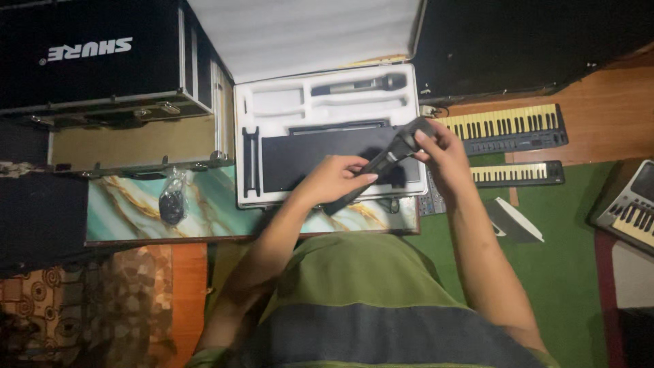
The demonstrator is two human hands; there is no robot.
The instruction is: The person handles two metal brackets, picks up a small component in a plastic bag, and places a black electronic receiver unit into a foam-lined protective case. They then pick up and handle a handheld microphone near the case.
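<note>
I hold a black handheld microphone (390,155) slantwise over an open carrying case (248,95) lined with white foam. My left hand (335,178) grips the lower part of its body. My right hand (439,151) closes around the head end. A second dark microphone (360,85) lies in a foam slot at the back of the case. A flat black unit (306,158) fills the case's front recess, partly hidden by my hands.
The case sits on a small table with a marbled green top (204,204), beside a black item in a clear bag (172,204). Black metal-edged cases (102,54) stand at the left. Keyboards (507,126) lie on the floor at the right, another keyboard (630,204) at far right.
</note>
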